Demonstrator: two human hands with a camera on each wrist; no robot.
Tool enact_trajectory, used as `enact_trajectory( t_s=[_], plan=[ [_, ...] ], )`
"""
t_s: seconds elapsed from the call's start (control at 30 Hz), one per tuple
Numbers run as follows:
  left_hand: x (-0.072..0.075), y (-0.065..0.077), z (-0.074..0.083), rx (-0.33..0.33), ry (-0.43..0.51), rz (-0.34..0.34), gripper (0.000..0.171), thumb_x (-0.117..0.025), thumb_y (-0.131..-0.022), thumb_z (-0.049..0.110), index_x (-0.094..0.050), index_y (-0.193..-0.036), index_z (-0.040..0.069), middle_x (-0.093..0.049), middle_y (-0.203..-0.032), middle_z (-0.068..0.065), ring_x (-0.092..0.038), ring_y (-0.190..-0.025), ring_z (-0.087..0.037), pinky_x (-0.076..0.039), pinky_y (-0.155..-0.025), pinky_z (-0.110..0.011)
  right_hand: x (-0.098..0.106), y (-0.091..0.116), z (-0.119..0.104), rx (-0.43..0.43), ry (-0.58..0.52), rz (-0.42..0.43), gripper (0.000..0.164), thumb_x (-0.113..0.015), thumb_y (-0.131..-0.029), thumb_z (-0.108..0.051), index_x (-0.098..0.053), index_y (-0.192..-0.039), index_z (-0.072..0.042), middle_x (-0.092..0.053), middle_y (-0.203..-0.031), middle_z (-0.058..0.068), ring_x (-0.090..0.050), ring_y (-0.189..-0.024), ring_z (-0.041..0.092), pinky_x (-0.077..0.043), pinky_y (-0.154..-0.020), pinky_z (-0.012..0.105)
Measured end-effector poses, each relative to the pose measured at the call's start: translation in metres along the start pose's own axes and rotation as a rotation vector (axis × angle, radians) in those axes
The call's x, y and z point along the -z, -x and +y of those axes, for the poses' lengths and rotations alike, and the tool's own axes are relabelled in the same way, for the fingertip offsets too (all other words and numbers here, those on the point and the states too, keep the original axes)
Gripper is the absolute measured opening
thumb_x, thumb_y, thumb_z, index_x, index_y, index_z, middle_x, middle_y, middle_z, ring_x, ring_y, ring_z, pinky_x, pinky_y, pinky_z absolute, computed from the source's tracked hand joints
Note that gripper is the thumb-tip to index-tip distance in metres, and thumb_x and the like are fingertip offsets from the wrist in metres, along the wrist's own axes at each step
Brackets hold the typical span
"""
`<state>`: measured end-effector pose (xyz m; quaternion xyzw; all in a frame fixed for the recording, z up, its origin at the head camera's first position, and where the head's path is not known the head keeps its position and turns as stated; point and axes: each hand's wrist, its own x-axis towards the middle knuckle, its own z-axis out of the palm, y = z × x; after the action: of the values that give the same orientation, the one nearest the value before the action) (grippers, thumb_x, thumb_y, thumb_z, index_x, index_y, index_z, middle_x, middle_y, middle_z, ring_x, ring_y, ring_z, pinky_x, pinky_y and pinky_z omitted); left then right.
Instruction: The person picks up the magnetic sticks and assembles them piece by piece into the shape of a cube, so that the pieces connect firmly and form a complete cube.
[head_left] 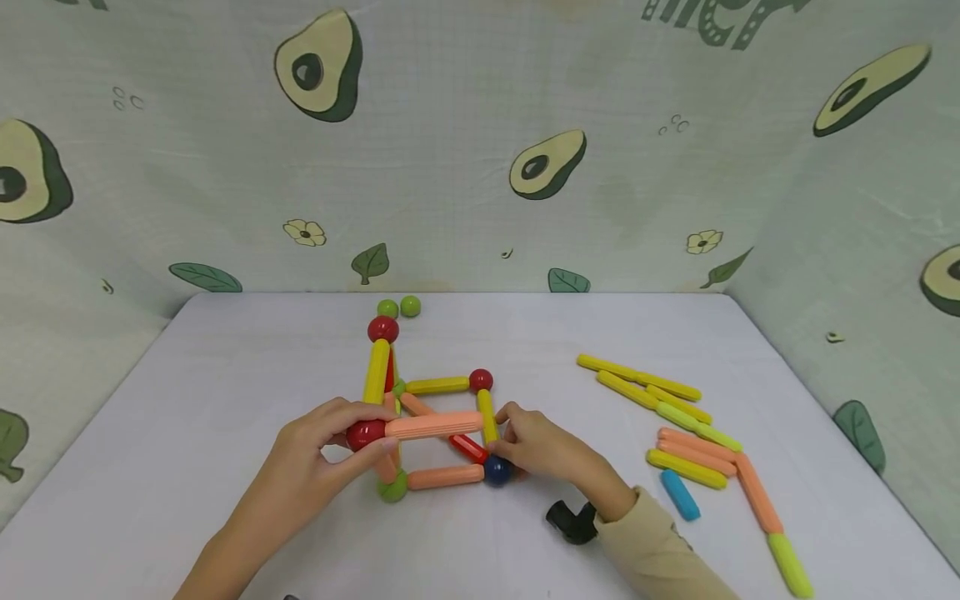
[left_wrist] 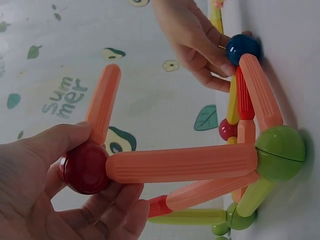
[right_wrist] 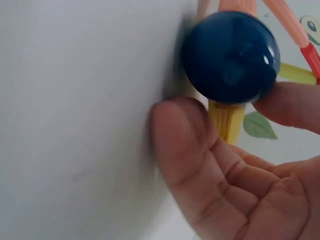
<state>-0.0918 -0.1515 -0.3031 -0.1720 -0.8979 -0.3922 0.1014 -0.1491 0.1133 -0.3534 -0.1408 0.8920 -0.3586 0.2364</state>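
Observation:
A frame of magnetic rods and balls stands on the white table. My left hand (head_left: 318,454) grips its raised red ball (left_wrist: 85,167) between thumb and fingers. From that ball one peach rod (left_wrist: 182,163) runs down to a green ball (left_wrist: 281,153), and another peach rod (head_left: 438,425) sticks out with a free end. Low on the frame's near right corner is a blue ball (right_wrist: 231,57), pinched by my right hand (head_left: 551,450). A yellow rod (head_left: 487,417) links this corner to a far red ball (head_left: 481,381). A red-tipped peach diagonal (head_left: 467,447) crosses the base.
On the right lie several loose yellow rods (head_left: 637,377), peach rods (head_left: 697,456) and a short blue rod (head_left: 680,495). A black elbow piece (head_left: 572,523) sits beside my right wrist. Two green balls (head_left: 410,306) rest behind the frame's top red ball (head_left: 383,329).

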Motion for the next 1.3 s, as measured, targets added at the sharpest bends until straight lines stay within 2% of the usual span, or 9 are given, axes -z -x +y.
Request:
enact_trajectory(
  t_s=[0.13, 0.27, 0.43, 0.63, 0.83, 1.03, 1.13, 1.3],
  plan=[
    [0.000, -0.002, -0.001, -0.003, 0.005, -0.009, 0.023, -0.075, -0.078, 0.022, -0.067, -0.100, 0.023, -0.058, -0.083, 0.016, -0.057, -0.074, 0.000, -0.053, -0.068, -0.020, 0.017, -0.010, 0.002, -0.008, 0.011, -0.014, 0.041, -0.064, -0.088, -0.022, -0.050, -0.118, 0.001, -0.058, -0.077, 0.004, -0.051, -0.065, 0.015, -0.041, -0.059, 0.024],
    [0.000, -0.003, -0.002, 0.004, 0.006, -0.009, 0.024, -0.075, -0.078, 0.020, -0.067, -0.100, 0.024, -0.058, -0.082, 0.016, -0.057, -0.074, 0.000, -0.053, -0.068, -0.020, 0.045, -0.030, 0.004, 0.004, -0.070, 0.002, 0.040, -0.060, -0.090, -0.024, -0.052, -0.121, -0.001, -0.060, -0.092, 0.010, -0.056, -0.078, 0.021, -0.049, -0.072, 0.030],
    [0.000, -0.004, -0.004, -0.002, 0.007, -0.003, 0.026, -0.076, -0.077, 0.019, -0.067, -0.101, 0.023, -0.057, -0.082, 0.016, -0.056, -0.073, 0.000, -0.053, -0.067, -0.019, 0.077, -0.066, -0.003, 0.073, -0.251, 0.044, 0.042, -0.057, -0.091, -0.024, -0.049, -0.126, -0.001, -0.059, -0.115, 0.020, -0.056, -0.103, 0.036, -0.047, -0.093, 0.042],
    [0.001, -0.004, -0.004, 0.018, 0.005, -0.023, 0.024, -0.075, -0.078, 0.024, -0.067, -0.101, 0.023, -0.057, -0.082, 0.015, -0.056, -0.074, 0.000, -0.053, -0.067, -0.020, 0.096, -0.119, -0.016, 0.104, -0.329, 0.031, 0.040, -0.057, -0.093, -0.022, -0.049, -0.128, -0.005, -0.054, -0.128, 0.019, -0.052, -0.116, 0.038, -0.044, -0.100, 0.041],
    [0.001, -0.004, -0.002, 0.075, 0.009, -0.052, 0.024, -0.074, -0.078, 0.030, -0.066, -0.101, 0.027, -0.057, -0.082, 0.014, -0.055, -0.075, -0.002, -0.051, -0.066, -0.019, 0.097, -0.164, -0.030, 0.078, -0.397, -0.009, 0.041, -0.058, -0.091, -0.020, -0.051, -0.128, -0.003, -0.053, -0.130, 0.019, -0.053, -0.115, 0.034, -0.045, -0.099, 0.038],
    [-0.001, 0.000, -0.001, 0.111, 0.016, -0.050, 0.023, -0.073, -0.079, 0.034, -0.066, -0.100, 0.032, -0.056, -0.081, 0.015, -0.052, -0.076, -0.003, -0.048, -0.062, -0.019, 0.081, -0.196, -0.048, 0.042, -0.429, -0.004, 0.039, -0.060, -0.090, -0.022, -0.054, -0.126, -0.007, -0.053, -0.131, 0.012, -0.051, -0.119, 0.031, -0.043, -0.101, 0.036],
    [-0.001, 0.002, -0.001, 0.113, 0.016, -0.040, 0.023, -0.073, -0.078, 0.034, -0.066, -0.099, 0.032, -0.056, -0.082, 0.016, -0.052, -0.075, -0.003, -0.048, -0.062, -0.019, 0.069, -0.210, -0.058, 0.062, -0.380, 0.000, 0.041, -0.059, -0.091, -0.020, -0.052, -0.130, -0.008, -0.051, -0.135, 0.010, -0.046, -0.125, 0.029, -0.037, -0.106, 0.041],
    [-0.001, 0.002, -0.002, 0.085, 0.023, -0.025, 0.023, -0.074, -0.078, 0.033, -0.066, -0.099, 0.031, -0.056, -0.082, 0.017, -0.053, -0.074, -0.002, -0.049, -0.063, -0.019, 0.051, -0.224, -0.069, 0.129, -0.181, 0.033, 0.042, -0.060, -0.089, -0.020, -0.054, -0.130, -0.016, -0.051, -0.137, 0.003, -0.044, -0.126, 0.021, -0.032, -0.108, 0.042]
  ],
)
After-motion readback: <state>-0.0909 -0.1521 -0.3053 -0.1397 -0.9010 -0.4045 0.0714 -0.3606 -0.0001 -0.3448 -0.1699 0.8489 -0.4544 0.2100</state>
